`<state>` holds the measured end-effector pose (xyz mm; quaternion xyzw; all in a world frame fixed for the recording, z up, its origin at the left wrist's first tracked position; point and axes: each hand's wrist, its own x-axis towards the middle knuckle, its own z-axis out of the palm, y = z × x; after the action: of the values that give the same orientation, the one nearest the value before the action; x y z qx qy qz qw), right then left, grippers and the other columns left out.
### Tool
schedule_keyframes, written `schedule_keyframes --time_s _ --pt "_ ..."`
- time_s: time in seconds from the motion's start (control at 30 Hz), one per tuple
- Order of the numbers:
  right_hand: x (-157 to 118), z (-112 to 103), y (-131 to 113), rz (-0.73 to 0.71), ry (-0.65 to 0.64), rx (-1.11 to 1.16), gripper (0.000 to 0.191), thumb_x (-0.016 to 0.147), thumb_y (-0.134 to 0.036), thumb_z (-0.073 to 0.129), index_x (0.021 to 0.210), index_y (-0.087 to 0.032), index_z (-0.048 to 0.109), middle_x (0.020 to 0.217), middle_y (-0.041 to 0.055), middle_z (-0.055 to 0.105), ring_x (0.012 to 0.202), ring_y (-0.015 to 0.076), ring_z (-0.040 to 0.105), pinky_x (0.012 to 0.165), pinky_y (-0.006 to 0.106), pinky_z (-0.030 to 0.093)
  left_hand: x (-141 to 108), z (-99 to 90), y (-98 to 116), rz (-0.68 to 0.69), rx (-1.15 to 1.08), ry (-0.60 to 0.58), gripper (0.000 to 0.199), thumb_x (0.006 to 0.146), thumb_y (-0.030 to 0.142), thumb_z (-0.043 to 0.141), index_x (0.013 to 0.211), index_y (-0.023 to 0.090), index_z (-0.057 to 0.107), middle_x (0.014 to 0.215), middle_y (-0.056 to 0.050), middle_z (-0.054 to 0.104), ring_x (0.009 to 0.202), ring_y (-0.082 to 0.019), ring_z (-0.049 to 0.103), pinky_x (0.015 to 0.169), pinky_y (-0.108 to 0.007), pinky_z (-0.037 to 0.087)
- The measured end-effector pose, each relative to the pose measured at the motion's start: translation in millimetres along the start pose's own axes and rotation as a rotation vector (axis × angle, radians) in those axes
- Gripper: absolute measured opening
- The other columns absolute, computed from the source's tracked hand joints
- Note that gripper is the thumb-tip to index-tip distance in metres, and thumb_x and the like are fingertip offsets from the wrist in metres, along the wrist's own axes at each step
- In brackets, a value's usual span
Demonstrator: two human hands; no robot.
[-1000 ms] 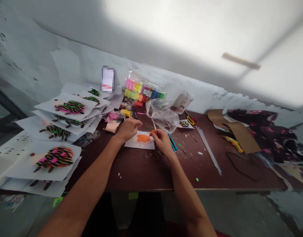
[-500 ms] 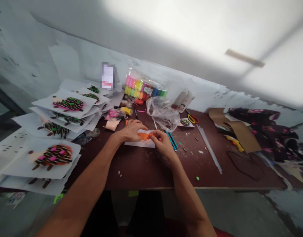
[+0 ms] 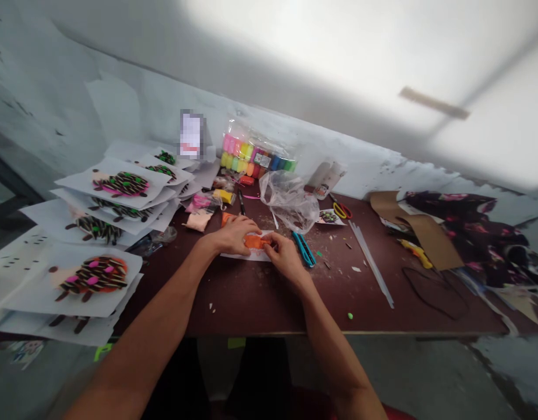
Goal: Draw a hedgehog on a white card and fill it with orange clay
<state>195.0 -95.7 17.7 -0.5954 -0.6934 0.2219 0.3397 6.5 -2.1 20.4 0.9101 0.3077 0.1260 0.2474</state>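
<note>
A small white sheet of paper (image 3: 258,256) lies on the table before me, with a flat patch of orange clay (image 3: 252,241) on it. My left hand (image 3: 235,234) rests over the sheet's left side, thumb apart from the outstretched fingers, beside the orange patch. At the patch's right end, my right hand (image 3: 280,249) has thumb and fingertips pinched on a bit of the orange clay. Its fingers partly hide that bit. A further orange piece (image 3: 227,218) shows just behind my left hand.
Stacked sheets with clay hedgehogs (image 3: 94,280) stand at the left. Behind are clay packets (image 3: 199,220), a colourful clay set (image 3: 258,157) and a crumpled plastic bag (image 3: 290,201). To the right lie a teal cutter (image 3: 304,249), scissors (image 3: 341,210), glue sticks (image 3: 371,265) and a yellow glue gun (image 3: 415,253).
My right hand has shifted slightly left and down over the orange clay, and its fingers have curled closer to the sheet. My left hand stays nearly in place.
</note>
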Motion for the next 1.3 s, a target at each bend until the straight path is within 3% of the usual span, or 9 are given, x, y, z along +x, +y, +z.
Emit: schedule_keyframes --time_s 0.23,0.4,0.5,0.63,0.8,0.93,1.03,1.3 --pt "0.3 -2.5 -4.4 -0.019 0.03 -0.266 0.015 0.085 -0.013 0.065 0.09 -0.019 0.079 0.096 0.0077 0.069 0.09 0.0197 0.058 0.085 0.032 0.044 0.2 -7.8 8.1 -0.034 0.115 -0.134 0.059 0.065 0.027 0.07 0.124 0.026 0.066 0.135 -0.006 0.063 0.133 -0.031 0.044 0.116 -0.046 0.028" --pt "-0.7 -3.5 -6.0 0.017 0.013 -0.303 0.022 0.083 -0.008 0.065 0.099 -0.018 0.077 0.088 0.0043 0.068 0.082 0.0181 0.055 0.079 0.03 0.042 -1.0 -10.6 11.8 -0.056 0.144 -0.162 0.062 0.068 0.029 0.07 0.129 0.027 0.063 0.138 -0.006 0.062 0.142 -0.034 0.036 0.122 -0.058 0.01" --pt "-1.1 -3.6 -5.0 -0.016 0.034 -0.334 0.018 0.084 -0.009 0.064 0.092 -0.019 0.076 0.084 0.0028 0.066 0.081 0.0178 0.054 0.079 0.029 0.041 -1.5 -10.8 13.5 -0.069 0.144 -0.171 0.063 0.068 0.028 0.07 0.13 0.027 0.062 0.14 -0.006 0.061 0.146 -0.034 0.032 0.123 -0.06 0.006" --pt "-1.6 -4.3 -5.7 -0.055 0.002 -0.425 0.016 0.088 -0.013 0.065 0.091 -0.021 0.079 0.097 0.007 0.067 0.091 0.0203 0.054 0.084 0.031 0.042 -2.0 -11.6 16.3 -0.082 0.144 -0.172 0.063 0.068 0.026 0.07 0.131 0.026 0.062 0.141 -0.006 0.06 0.148 -0.034 0.03 0.124 -0.06 0.005" --pt "-7.1 -3.4 -13.9 -0.057 -0.073 -0.526 0.026 0.094 -0.016 0.057 0.105 -0.022 0.08 0.098 0.0083 0.069 0.093 0.0211 0.055 0.085 0.032 0.041 -1.9 -10.4 15.1 -0.078 0.143 -0.165 0.064 0.068 0.027 0.069 0.132 0.027 0.062 0.14 -0.005 0.061 0.149 -0.034 0.029 0.123 -0.06 0.007" --pt "-15.9 -2.9 -19.1 -0.05 0.004 -0.54 0.043 0.09 -0.006 0.05 0.123 -0.021 0.074 0.103 0.0089 0.069 0.094 0.0221 0.054 0.087 0.033 0.042 -1.5 -8.3 12.9 -0.086 0.141 -0.157 0.066 0.066 0.025 0.069 0.131 0.027 0.061 0.141 -0.004 0.06 0.149 -0.034 0.028 0.123 -0.06 0.008" --pt "-21.9 -2.9 -20.1 -0.042 0.05 -0.559 0.048 0.087 -0.003 0.048 0.119 -0.024 0.076 0.106 0.0096 0.066 0.097 0.0234 0.051 0.088 0.034 0.041 -1.4 -7.6 12.6 -0.088 0.138 -0.158 0.065 0.067 0.026 0.068 0.131 0.027 0.061 0.142 -0.005 0.06 0.15 -0.033 0.028 0.124 -0.06 0.009" --pt "-29.0 3.4 -31.4 -0.006 -0.112 -0.76 0.04 0.093 -0.011 0.05 0.122 -0.026 0.074 0.112 0.0118 0.063 0.102 0.0261 0.048 0.087 0.037 0.037 -1.2 -6.4 10.3 -0.072 0.118 -0.16 0.064 0.066 0.027 0.068 0.131 0.028 0.062 0.141 -0.005 0.06 0.149 -0.036 0.029 0.123 -0.061 0.009"
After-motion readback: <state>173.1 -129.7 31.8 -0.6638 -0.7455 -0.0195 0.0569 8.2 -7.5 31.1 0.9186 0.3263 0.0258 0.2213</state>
